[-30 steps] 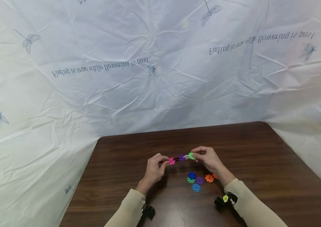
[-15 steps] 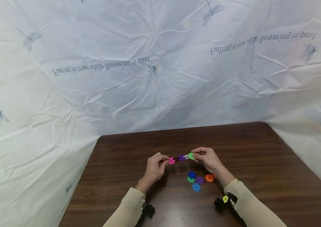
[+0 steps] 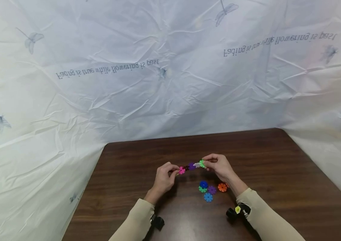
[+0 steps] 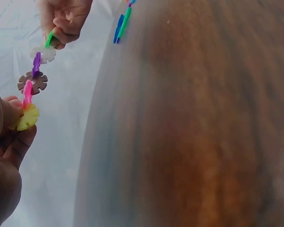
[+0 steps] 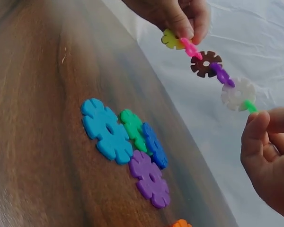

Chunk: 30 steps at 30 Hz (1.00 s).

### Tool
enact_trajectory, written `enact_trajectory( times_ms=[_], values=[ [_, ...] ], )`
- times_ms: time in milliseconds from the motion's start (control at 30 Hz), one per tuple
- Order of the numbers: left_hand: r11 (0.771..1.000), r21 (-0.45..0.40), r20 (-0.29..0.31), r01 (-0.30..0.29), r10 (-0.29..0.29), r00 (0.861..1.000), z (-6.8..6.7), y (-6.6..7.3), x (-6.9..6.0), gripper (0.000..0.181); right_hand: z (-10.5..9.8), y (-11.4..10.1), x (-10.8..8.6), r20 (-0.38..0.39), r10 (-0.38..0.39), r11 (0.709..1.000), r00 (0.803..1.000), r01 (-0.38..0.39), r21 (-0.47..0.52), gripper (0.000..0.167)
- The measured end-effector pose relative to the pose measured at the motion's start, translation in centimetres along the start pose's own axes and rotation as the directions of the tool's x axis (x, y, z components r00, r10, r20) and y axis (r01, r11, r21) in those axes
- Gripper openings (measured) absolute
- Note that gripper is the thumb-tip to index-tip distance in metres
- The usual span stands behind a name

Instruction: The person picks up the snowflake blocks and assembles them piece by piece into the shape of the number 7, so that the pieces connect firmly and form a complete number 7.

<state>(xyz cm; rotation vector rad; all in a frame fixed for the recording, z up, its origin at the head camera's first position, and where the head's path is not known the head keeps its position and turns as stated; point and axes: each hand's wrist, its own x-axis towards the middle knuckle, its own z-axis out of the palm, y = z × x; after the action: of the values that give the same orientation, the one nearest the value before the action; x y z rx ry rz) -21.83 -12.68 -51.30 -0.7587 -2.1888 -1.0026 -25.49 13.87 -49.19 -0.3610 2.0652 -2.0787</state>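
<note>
Right hand (image 3: 221, 167) with green disc (image 3: 201, 163), perhaps partly hidden in both wrist views.

Runs yellow, pink, brown, purple, white, green along the 6-disc chain (image 5: 221, 74). Shows blues, green, purple, orange in the loose discs (image 5: 134, 128), brown grain on the desk (image 3: 188, 209), blue-grey print on the white sheet (image 3: 164, 97).

Creased sheet (image 3: 170, 90) behind brown table (image 3: 266, 167)

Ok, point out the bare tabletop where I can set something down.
Free: the tabletop left of the left hand, between the held chain and the white sheet, and right of the right forearm. Crowded: nearer than the chain, beside that forearm, where loose discs cluster.
</note>
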Motion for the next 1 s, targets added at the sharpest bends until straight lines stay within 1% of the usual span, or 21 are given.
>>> enact_trajectory(
  times_ms=[133,333,567,633,733,833,900,1000],
  values=[
    [1.000,-0.014,0.005,-0.010,0.010,1.000,0.09,0.01,-0.01,0.011,0.14,-0.18,-0.05,-0.033,-0.023,0.995,0.999,0.020,-0.099,0.026],
    [1.000,-0.012,0.009,-0.016,0.016,1.000,0.23,-0.03,-0.09,0.012,0.11,-0.37,0.06,-0.048,-0.013,0.997,0.999,0.009,-0.079,0.026],
    [0.999,-0.040,0.012,-0.016,0.017,1.000,0.17,0.06,0.18,0.012,0.37,-0.23,-0.03,-0.089,-0.045,0.990,0.995,0.032,-0.140,0.021],
    [0.999,-0.048,0.009,-0.024,0.024,1.000,0.13,0.04,0.31,0.012,0.43,-0.09,-0.02,-0.098,-0.028,0.993,0.995,0.017,-0.114,0.022],
    [0.998,-0.048,0.006,-0.040,0.041,0.999,0.12,-0.02,0.49,0.011,0.35,-0.05,-0.03,-0.106,0.009,1.000,0.994,-0.012,-0.025,0.024],
    [0.998,-0.047,0.007,-0.046,0.046,0.999,0.12,-0.09,0.50,0.011,0.18,-0.28,-0.03,-0.085,0.026,0.999,0.996,-0.022,0.049,0.026],
    [0.998,-0.049,0.010,-0.049,0.050,0.999,0.15,-0.17,0.43,0.011,0.09,-0.49,0.07,-0.064,0.014,0.999,0.998,-0.010,0.054,0.026],
    [0.998,-0.054,0.020,-0.045,0.046,0.999,0.15,-0.20,0.26,0.010,-0.07,-0.89,0.32,-0.022,-0.020,1.000,1.000,0.020,0.012,0.026]
  ],
)
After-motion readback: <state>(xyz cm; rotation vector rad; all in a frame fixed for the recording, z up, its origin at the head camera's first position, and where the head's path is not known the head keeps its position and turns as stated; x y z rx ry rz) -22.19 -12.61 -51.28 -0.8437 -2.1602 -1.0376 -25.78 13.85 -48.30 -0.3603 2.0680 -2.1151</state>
